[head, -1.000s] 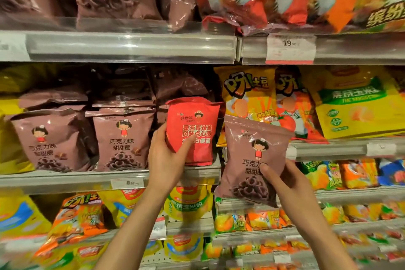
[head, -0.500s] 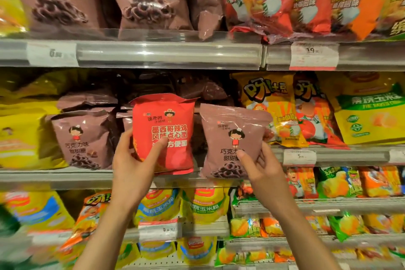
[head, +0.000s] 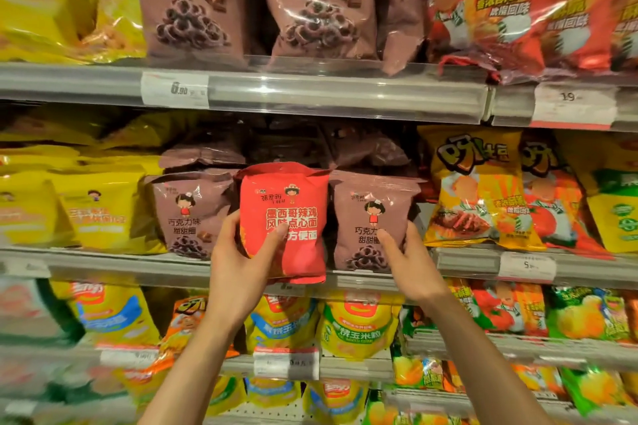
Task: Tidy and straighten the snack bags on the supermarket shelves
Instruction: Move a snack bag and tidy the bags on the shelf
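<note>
Up front, the middle shelf rail [head: 138, 267] runs across the whole view and serves as the landmark. Above it, on the next shelf up, stand two large brown chocolate-ring bags [head: 188, 0], with big yellow bags [head: 65, 14] to their left and large red-orange bags [head: 528, 7] to their right. On the rail's own shelf, yellow packs [head: 100, 214] sit at the left end and yellow-orange packs [head: 480, 190] at the right end. Below the rail hang rows of yellow and blue bags [head: 114, 316].

At the middle of the rail, a small red bag [head: 290, 214] is held upright just in front of the shelf edge, its bottom seam hanging over the rail. The left hand [head: 241, 269] grips it, thumb across the printed face and fingers curled round its left edge. Just right of it, a small brown bag [head: 371, 217] stands upright on the shelf behind the rail; the right hand [head: 409, 260] holds its lower right corner, thumb on the front. Another small brown bag [head: 188, 212] stands to the left of the red one.
</note>
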A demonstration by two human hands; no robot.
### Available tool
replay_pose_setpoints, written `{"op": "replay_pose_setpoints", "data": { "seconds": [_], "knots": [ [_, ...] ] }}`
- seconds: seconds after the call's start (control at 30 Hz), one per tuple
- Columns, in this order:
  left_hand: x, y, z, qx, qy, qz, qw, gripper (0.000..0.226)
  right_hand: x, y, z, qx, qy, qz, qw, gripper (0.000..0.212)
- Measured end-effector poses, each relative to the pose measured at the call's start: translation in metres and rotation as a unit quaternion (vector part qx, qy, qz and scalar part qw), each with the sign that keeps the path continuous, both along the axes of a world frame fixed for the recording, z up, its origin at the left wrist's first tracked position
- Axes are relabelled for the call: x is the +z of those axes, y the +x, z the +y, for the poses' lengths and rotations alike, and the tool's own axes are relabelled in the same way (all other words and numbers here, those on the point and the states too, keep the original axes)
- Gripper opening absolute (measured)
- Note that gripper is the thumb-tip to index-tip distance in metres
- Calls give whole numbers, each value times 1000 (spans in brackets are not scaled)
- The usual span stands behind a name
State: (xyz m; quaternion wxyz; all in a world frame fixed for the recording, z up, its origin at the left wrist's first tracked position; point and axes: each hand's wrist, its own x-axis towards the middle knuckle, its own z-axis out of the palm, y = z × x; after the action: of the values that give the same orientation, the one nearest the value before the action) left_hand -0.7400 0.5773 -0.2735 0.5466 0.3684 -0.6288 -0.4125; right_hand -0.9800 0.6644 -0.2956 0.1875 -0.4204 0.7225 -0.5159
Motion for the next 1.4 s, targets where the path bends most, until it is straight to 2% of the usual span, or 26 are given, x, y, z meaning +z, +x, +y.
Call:
{"op": "replay_pose_setpoints", "data": {
  "seconds": [0.13,0.27,0.33,0.43,0.63,0.8,0.87,0.97,1.27,1.4],
  "knots": [
    [-3,-3,-2,-10,21,5,1000,42,5,-4,-2,2,21,-12,1000,46],
    [-6,-5,-1,-8,20,7,1000,36,4,2,2,-25,0,-42,999,40],
    [-7,-5,2,-15,25,11,1000,36,2,5,10,-40,-24,-70,996,50],
    [-8,-8,7,-13,27,17,999,36,-2,8,29,-36,-54,-67,996,61],
    [-18,-13,26,18,47,33,998,40,-4,10,64,-57,-75,-82,992,24],
    [-28,-1,50,48,65,37,996,45,-16,14,75,-38,-62,-122,990,10],
    [-31,10,60,61,75,46,994,50,-23,23,72,-8,-41,-140,989,3],
    [-36,34,69,96,88,51,990,53,-35,44,66,32,-14,-180,983,5],
    [-38,137,60,145,119,78,979,28,-47,140,33,69,-16,-215,974,8],
    [-35,211,39,152,128,85,976,41,-49,206,-1,86,-34,-243,966,13]
  ]
}}
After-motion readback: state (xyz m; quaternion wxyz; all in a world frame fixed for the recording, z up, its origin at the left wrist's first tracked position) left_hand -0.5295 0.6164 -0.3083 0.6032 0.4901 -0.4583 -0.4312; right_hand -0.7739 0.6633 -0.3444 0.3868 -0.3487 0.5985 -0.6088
